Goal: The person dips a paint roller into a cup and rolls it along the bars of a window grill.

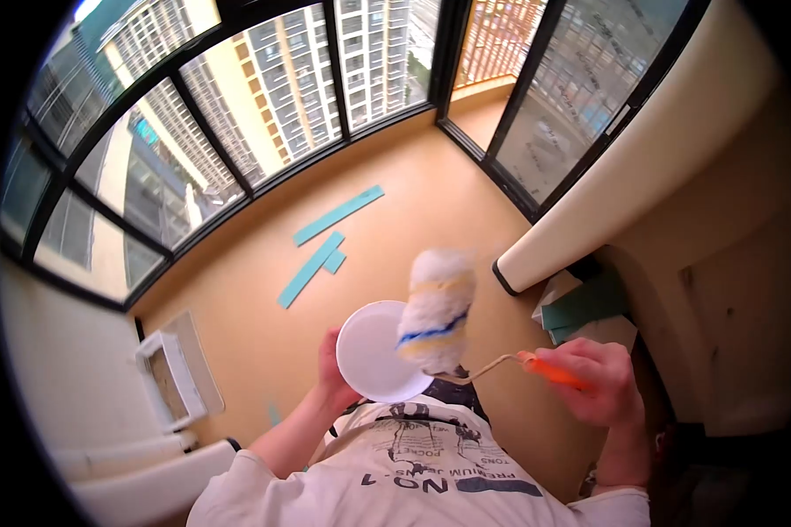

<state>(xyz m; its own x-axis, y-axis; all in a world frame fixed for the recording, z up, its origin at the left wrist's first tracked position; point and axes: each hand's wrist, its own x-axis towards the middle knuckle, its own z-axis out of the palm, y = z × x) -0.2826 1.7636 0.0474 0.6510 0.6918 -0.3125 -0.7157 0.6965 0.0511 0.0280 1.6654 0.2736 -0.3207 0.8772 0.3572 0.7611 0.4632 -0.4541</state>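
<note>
We have our left hand (330, 367) at seven o'clock in the head view, its fingers mostly hidden behind the white round dish (378, 353) but evidently closed on its left edge. Our right hand (596, 379), at four o'clock, is curled shut around the orange handle (561, 369) of a paint roller. From that handle a bent wire (490, 367) runs left to the fluffy roller sleeve (438, 307) — white with yellowish bands and a blue stripe — which stands tilted and slightly blurred just below and right of the view's centre. The sleeve overlaps the dish's right rim as we see it; whether the two touch, we cannot tell.

Below both hands, at six o'clock, is our printed white shirt (413, 465). On the tan floor (466, 211), teal strips (338, 215) lie toward eleven o'clock, and teal sheets (589, 306) sit at about four o'clock — under the end of the pale rounded panel (606, 176). A white frame (174, 373) is at eight o'clock by the wall. Black-framed windows (281, 79) span ten to twelve, with a glass door (571, 97) at one.
</note>
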